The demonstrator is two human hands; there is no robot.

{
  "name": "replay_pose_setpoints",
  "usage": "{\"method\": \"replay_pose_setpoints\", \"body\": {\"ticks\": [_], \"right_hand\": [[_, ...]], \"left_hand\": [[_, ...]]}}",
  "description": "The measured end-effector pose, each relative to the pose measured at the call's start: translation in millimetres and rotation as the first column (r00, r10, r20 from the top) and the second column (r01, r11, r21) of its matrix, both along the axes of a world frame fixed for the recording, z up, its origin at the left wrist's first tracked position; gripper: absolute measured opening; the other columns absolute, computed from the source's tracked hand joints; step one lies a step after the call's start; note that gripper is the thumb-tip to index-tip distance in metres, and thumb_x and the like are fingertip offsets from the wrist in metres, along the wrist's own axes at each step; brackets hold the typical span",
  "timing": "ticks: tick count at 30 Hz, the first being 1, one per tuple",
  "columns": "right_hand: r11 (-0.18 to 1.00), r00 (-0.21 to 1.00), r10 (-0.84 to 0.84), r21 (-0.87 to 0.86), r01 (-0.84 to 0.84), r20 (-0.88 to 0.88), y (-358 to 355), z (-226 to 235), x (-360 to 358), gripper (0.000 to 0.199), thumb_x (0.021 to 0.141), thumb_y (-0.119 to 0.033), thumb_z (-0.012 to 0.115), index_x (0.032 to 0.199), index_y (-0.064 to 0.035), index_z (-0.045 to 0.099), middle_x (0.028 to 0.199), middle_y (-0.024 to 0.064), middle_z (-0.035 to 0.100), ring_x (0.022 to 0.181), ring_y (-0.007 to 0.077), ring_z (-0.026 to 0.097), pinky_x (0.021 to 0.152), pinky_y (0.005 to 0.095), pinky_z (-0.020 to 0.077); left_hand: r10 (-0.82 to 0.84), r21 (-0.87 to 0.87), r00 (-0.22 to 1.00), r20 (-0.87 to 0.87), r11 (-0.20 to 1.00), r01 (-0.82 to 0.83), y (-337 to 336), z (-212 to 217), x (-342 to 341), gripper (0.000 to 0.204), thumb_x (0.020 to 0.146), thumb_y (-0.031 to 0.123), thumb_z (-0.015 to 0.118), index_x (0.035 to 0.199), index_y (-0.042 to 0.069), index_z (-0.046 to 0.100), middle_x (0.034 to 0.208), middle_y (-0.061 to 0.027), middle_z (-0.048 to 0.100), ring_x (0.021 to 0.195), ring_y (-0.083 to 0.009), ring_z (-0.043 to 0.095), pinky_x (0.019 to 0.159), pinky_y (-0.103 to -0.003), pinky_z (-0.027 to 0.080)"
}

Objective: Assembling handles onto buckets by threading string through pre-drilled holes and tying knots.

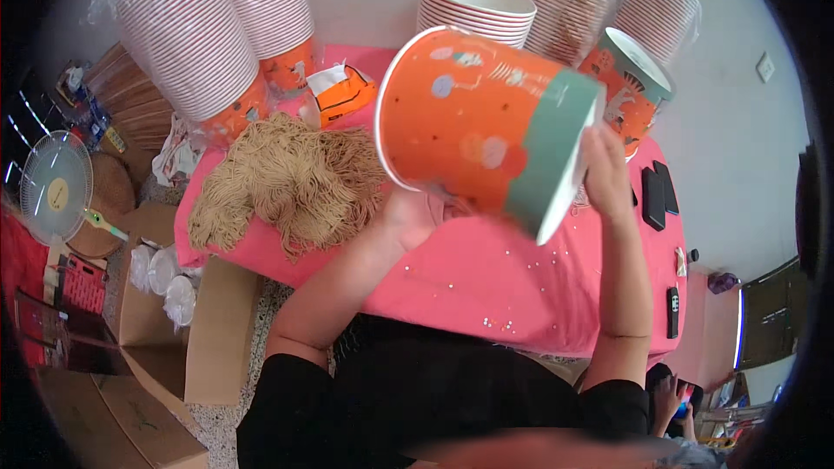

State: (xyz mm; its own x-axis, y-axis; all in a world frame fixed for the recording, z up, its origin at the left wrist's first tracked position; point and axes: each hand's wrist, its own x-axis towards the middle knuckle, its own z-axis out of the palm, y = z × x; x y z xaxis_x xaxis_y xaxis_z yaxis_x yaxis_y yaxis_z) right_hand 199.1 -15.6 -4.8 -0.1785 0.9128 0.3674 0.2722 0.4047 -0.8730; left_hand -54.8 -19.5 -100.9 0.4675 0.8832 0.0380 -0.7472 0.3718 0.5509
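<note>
A large orange and green paper bucket [486, 122] is held up over the table, tipped on its side, with its white rolled rim to the left and its green end to the right. My left hand [421, 215] supports it from underneath, its fingers partly hidden and blurred. At the green end, my right hand [605, 169] grips the white edge, with some fingers hidden behind it. Below and to the left lies a big heap of tan yarn-like strands [282, 178]. Small white beads [498, 324] are scattered on the pink cloth.
Tall bagged stacks of paper buckets [187, 35] stand at the back left. Nested white-rimmed buckets [478, 0] and a green-orange bucket [638, 78] stand at the back. Phones [653, 198] lie at the right edge. An open carton [221, 330] and a fan [56, 187] are at left.
</note>
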Motion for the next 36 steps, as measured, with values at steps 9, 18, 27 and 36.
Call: {"method": "replay_pose_setpoints", "body": {"ticks": [9, 18, 27, 36], "right_hand": [[0.933, 0.987, -0.154, 0.337, 0.128, 0.05, -23, 79, -16, 0.027, 0.098, -0.022, 0.054, 0.098, 0.0013, 0.066, 0.08, -0.0045, 0.059, 0.074, 0.0025, 0.05, 0.067, 0.0214, 0.0424], [0.626, 0.474, -0.764, 0.68, 0.382, 0.437, 26, 224, 130, 0.036, 0.098, -0.032, 0.052, 0.113, -0.0022, 0.066, 0.093, 0.0051, 0.07, 0.087, 0.0078, 0.058, 0.08, 0.0281, 0.0472], [0.756, 0.402, -0.63, 0.406, 0.513, 0.665, 108, 237, 161, 0.019, 0.082, -0.014, 0.054, 0.081, 0.001, 0.065, 0.056, 0.0069, 0.056, 0.036, 0.0166, 0.053, 0.031, 0.0307, 0.0415], [0.749, 0.478, -0.5, 0.084, 0.657, 0.723, 128, 179, 152, 0.011, 0.074, -0.014, 0.065, 0.069, -0.0053, 0.061, 0.054, 0.0055, 0.058, 0.038, 0.0168, 0.056, 0.036, 0.0304, 0.0485]], "left_hand": [[0.174, 0.413, 0.98, -0.097, 0.903, -0.119, -10, 14, 20, 0.051, 0.092, 0.028, 0.06, 0.136, 0.007, 0.045, 0.131, -0.0083, 0.055, 0.116, -0.0205, 0.057, 0.096, -0.04, 0.048], [0.248, 0.391, 0.858, -0.45, 0.918, -0.06, -3, 6, -9, 0.038, 0.103, 0.032, 0.038, 0.124, 0.002, 0.05, 0.118, -0.0157, 0.062, 0.104, -0.0244, 0.064, 0.09, -0.037, 0.05], [0.237, 0.342, 0.842, -0.485, 0.937, -0.067, 6, -23, -19, 0.027, 0.101, 0.021, 0.044, 0.114, 0.002, 0.058, 0.108, -0.0106, 0.065, 0.099, -0.02, 0.064, 0.085, -0.033, 0.05], [0.263, 0.387, 0.787, -0.559, 0.922, -0.033, 3, -23, -23, 0.023, 0.1, 0.017, 0.047, 0.112, 0.003, 0.06, 0.107, -0.0061, 0.065, 0.099, -0.0143, 0.062, 0.084, -0.029, 0.049]]}}
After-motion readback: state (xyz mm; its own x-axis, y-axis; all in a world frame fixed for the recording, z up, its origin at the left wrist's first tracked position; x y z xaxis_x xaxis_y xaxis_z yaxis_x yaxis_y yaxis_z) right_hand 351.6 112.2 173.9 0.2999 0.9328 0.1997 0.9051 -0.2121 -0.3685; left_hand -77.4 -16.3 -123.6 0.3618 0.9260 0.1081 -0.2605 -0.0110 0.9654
